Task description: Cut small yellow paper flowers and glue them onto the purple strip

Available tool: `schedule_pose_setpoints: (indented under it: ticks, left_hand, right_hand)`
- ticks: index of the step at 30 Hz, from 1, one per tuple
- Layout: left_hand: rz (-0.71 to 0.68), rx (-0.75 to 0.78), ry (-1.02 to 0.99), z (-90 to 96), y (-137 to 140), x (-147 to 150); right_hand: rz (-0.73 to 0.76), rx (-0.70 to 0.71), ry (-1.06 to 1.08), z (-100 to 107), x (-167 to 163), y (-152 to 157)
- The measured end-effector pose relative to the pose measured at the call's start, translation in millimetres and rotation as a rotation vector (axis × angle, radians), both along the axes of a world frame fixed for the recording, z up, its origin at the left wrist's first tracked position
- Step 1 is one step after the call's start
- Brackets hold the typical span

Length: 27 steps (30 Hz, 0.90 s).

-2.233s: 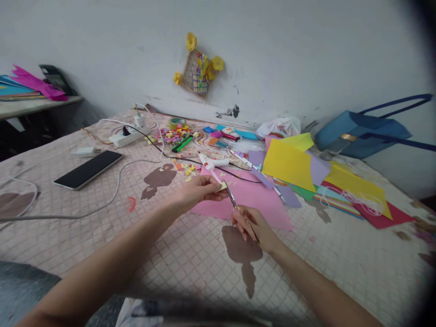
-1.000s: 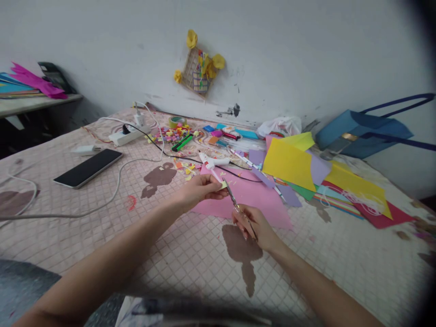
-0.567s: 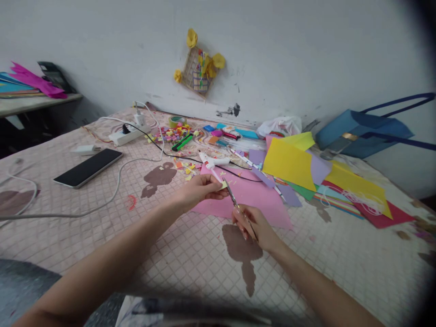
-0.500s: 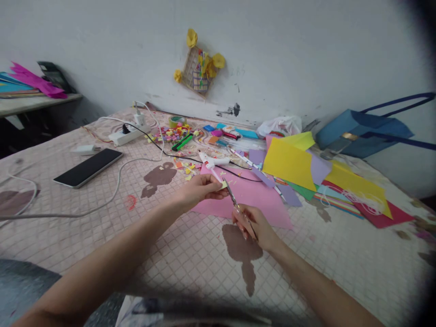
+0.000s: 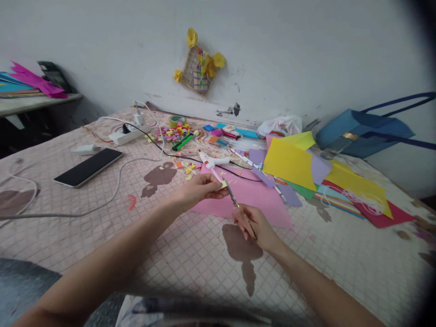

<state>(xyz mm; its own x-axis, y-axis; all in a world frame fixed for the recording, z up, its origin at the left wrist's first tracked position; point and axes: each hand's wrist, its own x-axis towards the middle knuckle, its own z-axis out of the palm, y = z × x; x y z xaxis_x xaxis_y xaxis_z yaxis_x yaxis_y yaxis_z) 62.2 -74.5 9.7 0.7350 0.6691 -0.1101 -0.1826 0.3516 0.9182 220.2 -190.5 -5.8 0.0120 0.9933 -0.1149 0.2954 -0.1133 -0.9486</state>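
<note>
The left hand [image 5: 197, 190] pinches a small pale yellow scrap of paper [image 5: 223, 184] between the thumb and the fingers, so its grip is closed on this scrap. The right hand [image 5: 254, 223] holds a pair of small metal scissors [image 5: 235, 201]; its fingers are wrapped around the handles, and the blades point up and to the left, with their tips at the edge of the yellow scrap. I cannot tell if the blades are open or closed, because they are thin and a little blurred. Both hands are held above a large pink sheet of paper [image 5: 252, 195], which lies flat on the bed with a pale quilted cover [image 5: 190, 254].

Just behind the pink sheet lies a white glue gun [image 5: 213, 161] with a black cable. To the right of it there is a pile of coloured paper sheets [image 5: 306, 170], with a big yellow one on top and violet, green and red ones under it. Further back, near the wall, many small colourful paper pieces [image 5: 170, 134] are scattered, beside a green marker [image 5: 182, 142] and a roll of tape [image 5: 177, 121]. On the left side a black smartphone [image 5: 88, 168] lies with the screen up, near a white power strip [image 5: 127, 135] and white cables. A blue bag with dark handles [image 5: 364, 131] leans against the wall at the right.
</note>
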Motion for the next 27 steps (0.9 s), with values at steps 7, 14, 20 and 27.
schedule_pose_setpoints:
  ticks: [7,14,20,27]
  left_hand:
    - [-0.016,0.021,0.015,1.7,0.6,-1.5]
    - [-0.143,0.088,0.191,-1.3,-12.7,5.6]
    - [-0.254,0.088,0.206,-13.4,-19.3,11.8]
    - [-0.195,0.024,0.216,-13.0,-17.6,11.6]
  right_hand:
    - [-0.02,0.042,-0.037,-5.9,5.6,1.7]
    - [-0.136,0.1,0.087,-1.9,11.8,9.3]
    - [-0.074,0.062,0.124,0.1,12.2,9.3]
    - [-0.116,0.101,0.183,0.5,13.9,10.1]
